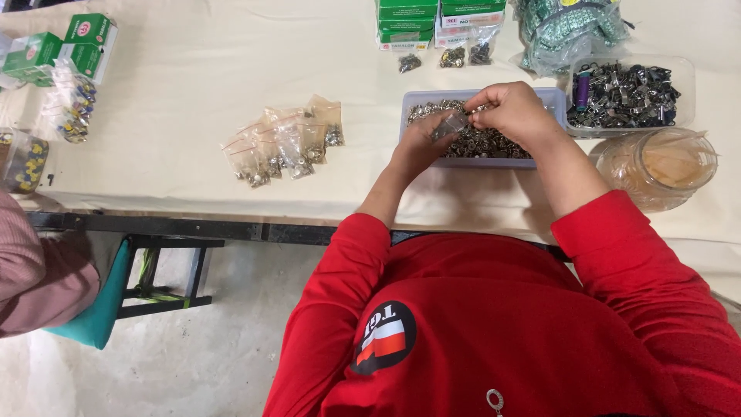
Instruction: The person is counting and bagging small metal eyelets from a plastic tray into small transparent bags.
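My left hand (423, 140) pinches a small clear plastic bag (451, 123) over a grey tray (554, 97) full of small metal fasteners. Just above that bag my right hand (511, 110) has its fingers pinched together on a few of the metal pieces. Both hands hover over the tray's middle. To the left, a row of several filled clear bags (284, 144) lies on the cream table (185, 93). Red sleeves cover both of my arms.
A clear box of dark metal clips (627, 96) and a clear jar (658, 167) stand right of the tray. Green boxes (437, 20) and a bag of green parts (570, 28) sit at the back. More green boxes (85, 42) lie far left. Another person's sleeve (31, 270) shows lower left.
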